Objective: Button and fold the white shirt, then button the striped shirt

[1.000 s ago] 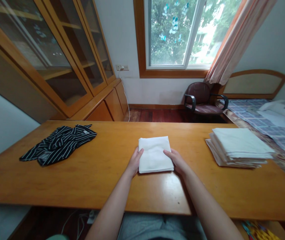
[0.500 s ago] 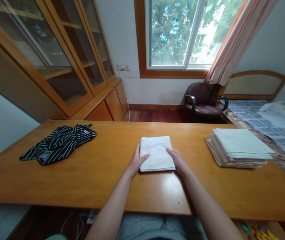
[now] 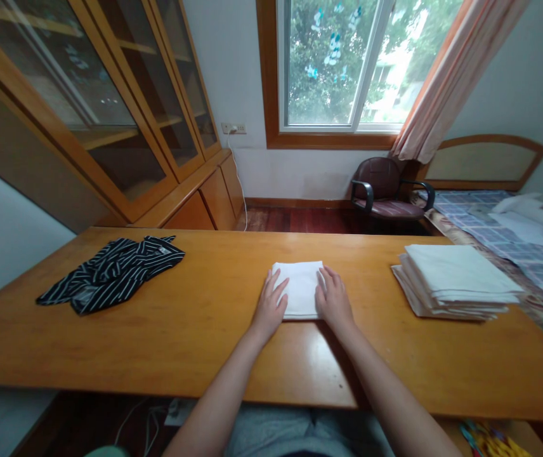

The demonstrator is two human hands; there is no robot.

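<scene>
A white folded cloth [image 3: 302,292] lies flat on the wooden table [image 3: 205,330] in front of me. Its shape is a neat square. My left hand [image 3: 271,303] rests on the cloth's left edge with fingers spread. On the right edge lies my right hand [image 3: 334,301], palm down and fingers stretched out. Both hands press on the top rather than grip the sides. Part of each side edge is hidden under the fingers.
To the right stands a stack of folded white cloths [image 3: 462,276]. A black garment with white stripes [image 3: 114,273] lies crumpled at the left. Beyond the table are a glass-door cabinet [image 3: 171,171], an armchair [image 3: 383,184] and a bed [image 3: 514,228].
My hands have gone from holding the cloth by its sides to lying flat on top of it. The cloth's front edge sits slightly farther from me.
</scene>
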